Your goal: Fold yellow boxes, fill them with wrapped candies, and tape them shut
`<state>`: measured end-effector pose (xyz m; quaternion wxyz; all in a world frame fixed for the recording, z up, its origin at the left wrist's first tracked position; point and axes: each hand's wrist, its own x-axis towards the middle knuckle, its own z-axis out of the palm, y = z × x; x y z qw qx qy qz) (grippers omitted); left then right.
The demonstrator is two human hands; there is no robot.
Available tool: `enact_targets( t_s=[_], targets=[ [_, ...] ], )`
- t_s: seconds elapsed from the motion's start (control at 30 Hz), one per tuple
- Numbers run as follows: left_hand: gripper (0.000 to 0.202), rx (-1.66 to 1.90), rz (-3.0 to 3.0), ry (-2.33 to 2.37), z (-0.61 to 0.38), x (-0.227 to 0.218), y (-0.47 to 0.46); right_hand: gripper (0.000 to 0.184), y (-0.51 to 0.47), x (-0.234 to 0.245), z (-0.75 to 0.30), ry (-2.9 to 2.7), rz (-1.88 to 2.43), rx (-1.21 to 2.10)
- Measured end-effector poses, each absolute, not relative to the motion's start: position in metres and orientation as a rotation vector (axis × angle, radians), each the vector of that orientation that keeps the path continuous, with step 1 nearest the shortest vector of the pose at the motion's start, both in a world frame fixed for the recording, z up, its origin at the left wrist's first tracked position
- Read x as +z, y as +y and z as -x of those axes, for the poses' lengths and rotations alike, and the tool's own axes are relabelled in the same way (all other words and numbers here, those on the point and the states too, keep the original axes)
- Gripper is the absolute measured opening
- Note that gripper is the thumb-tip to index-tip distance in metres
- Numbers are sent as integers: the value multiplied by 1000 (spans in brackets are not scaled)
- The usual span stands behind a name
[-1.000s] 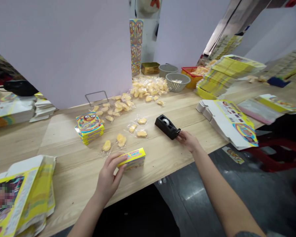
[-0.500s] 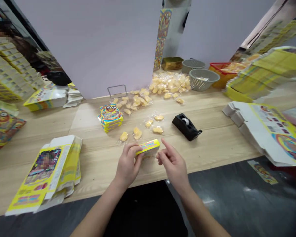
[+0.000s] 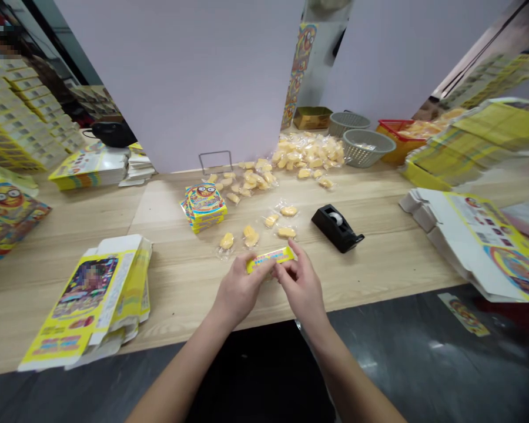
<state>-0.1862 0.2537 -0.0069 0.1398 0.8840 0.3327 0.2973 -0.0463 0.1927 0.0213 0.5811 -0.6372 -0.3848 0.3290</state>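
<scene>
A small flat yellow cardboard box is being held low over the pale wooden table by both hands. The left hand is being kept clamped on its left end, and the right hand is being pressed onto its right end, fingers curled; both forearms are being extended forward from below. Just beyond the grip, clear-wrapped yellow candies are lying loose. Beyond and right of the grip, a black tape dispenser is sitting. Far beyond it, two grey plastic mesh baskets are standing, their contents being too indistinct to tell.
</scene>
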Motion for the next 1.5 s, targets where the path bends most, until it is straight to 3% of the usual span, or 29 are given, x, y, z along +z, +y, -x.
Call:
enact_targets(
  t_s=[0.2, 0.3, 0.4, 0.5, 0.57, 0.67, 0.8, 0.93, 1.1, 1.23, 1.33, 1.5],
  targets=[
    [34, 949, -2485, 862, 188, 1, 258, 69, 187, 11, 32, -1122, 1755, 531],
    [29, 1111, -2324, 806, 191, -4, 255, 71, 187, 8, 25, -1375, 1878, 108],
    [37, 1111, -2212, 822, 195, -13, 248, 64, 194, 20, 25, -1772, 1764, -194],
    [53, 993, -2276, 913, 216, -15, 250, 53, 212, 41, 28, -2138, 1548, 40],
    [52, 973, -2385, 1139, 248, -11, 261, 40, 230, 52, 24, -2085, 1514, 332],
    [47, 1089, -2460, 1775, 315, -2, 280, 24, 270, 57, 14, -1502, 1499, 840],
    [50, 771, -2404, 2313, 384, -6, 288, 15, 335, 47, 32, -679, 1330, 1291],
    [43, 602, -2516, 2257, 399, -13, 279, 13, 394, 34, 91, -593, 1273, 1323],
    [59, 934, -2492, 2146, 389, 15, 262, 28, 407, 20, 136, -597, 1294, 1317],
    [66, 1236, -2488, 1978, 361, 34, 244, 47, 340, 3, 133, -641, 1308, 1275],
    [64, 1212, -2606, 1657, 313, 27, 227, 58, 269, -6, 121, -927, 1143, 1283],
    [66, 1062, -2577, 1220, 239, 14, 208, 42, 207, 0, 72, -896, 1285, 1103]
  ],
)
